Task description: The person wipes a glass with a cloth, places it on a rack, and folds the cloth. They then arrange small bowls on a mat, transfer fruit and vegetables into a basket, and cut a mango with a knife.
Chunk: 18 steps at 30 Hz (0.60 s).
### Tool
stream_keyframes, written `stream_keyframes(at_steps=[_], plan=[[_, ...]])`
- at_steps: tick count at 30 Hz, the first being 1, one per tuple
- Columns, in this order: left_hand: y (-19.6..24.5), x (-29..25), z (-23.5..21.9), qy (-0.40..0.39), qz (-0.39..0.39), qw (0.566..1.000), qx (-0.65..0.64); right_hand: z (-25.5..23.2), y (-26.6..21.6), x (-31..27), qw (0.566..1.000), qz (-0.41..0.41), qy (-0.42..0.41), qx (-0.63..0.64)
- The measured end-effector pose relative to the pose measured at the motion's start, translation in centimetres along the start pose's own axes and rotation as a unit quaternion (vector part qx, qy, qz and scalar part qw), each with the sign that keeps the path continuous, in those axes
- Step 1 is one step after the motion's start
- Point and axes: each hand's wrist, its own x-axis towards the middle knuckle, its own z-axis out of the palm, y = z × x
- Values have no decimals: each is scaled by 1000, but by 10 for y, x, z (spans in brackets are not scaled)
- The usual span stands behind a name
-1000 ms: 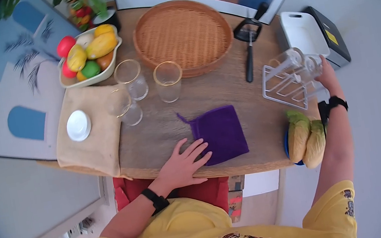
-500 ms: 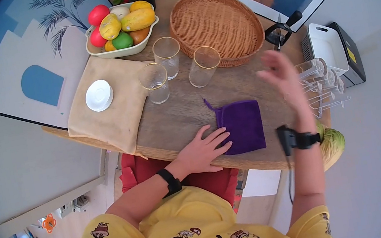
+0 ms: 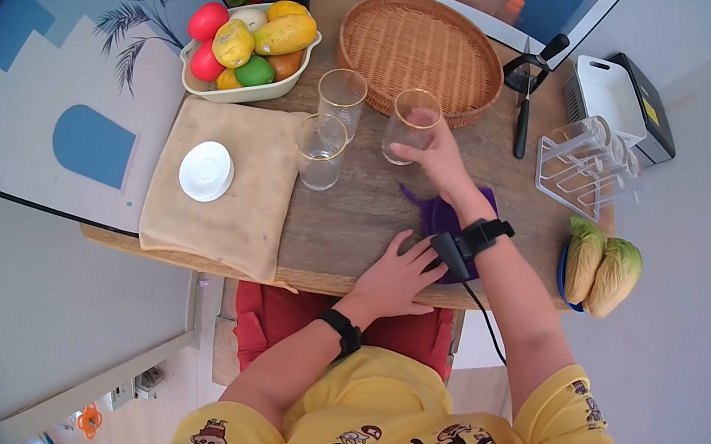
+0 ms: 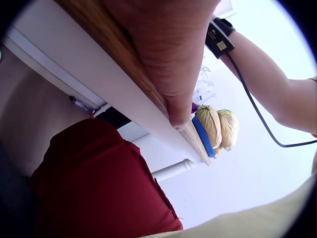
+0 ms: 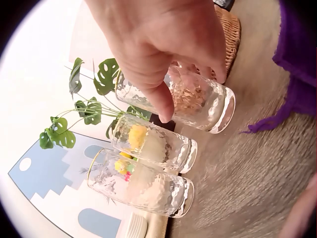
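Note:
My right hand (image 3: 439, 161) reaches over the table and grips a clear gold-rimmed glass (image 3: 403, 139), thumb on the near side and fingers round the far side. In the right wrist view this glass (image 5: 210, 106) stands upright on the wood. Two similar glasses, one farther back (image 3: 340, 90) and one nearer (image 3: 324, 172), stand to its left. My left hand (image 3: 391, 284) lies spread on the table's front edge, fingertips at a purple drawstring pouch (image 3: 438, 219). The right forearm and wrist strap partly cover that pouch.
A round wicker tray (image 3: 416, 52) and a fruit dish (image 3: 259, 93) lie behind. At left, a white dish (image 3: 206, 172) sits on a beige cloth (image 3: 259, 182). On the right are a glass rack (image 3: 548, 178), a black-handled tool (image 3: 523, 128), a white bin (image 3: 612, 99) and cabbages (image 3: 614, 277).
My right hand has left the rack on the right, swung left across the table and taken hold of the glass. The left hand stays by the pouch. The head view has shifted.

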Motion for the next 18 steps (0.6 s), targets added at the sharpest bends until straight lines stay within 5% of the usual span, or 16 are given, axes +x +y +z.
stream_keyframes(at_steps=[5, 8, 10, 15, 18], plan=[[0, -2, 5, 18, 6, 1000, 4, -34, -42, -53, 997, -59, 43, 1], [-1, -1, 3, 1, 0, 1000, -1, -61, -43, -93, 980, -48, 64, -179], [-1, -1, 3, -4, -7, 1000, -5, -64, -50, -124, 900, -3, 89, -426], [1, 0, 1, -3, -9, 1000, -8, -66, -10, -164, 896, 66, 96, -428], [1, 1, 0, 1, -13, 1000, -10, -61, 1, -180, 908, -9, 72, -413]])
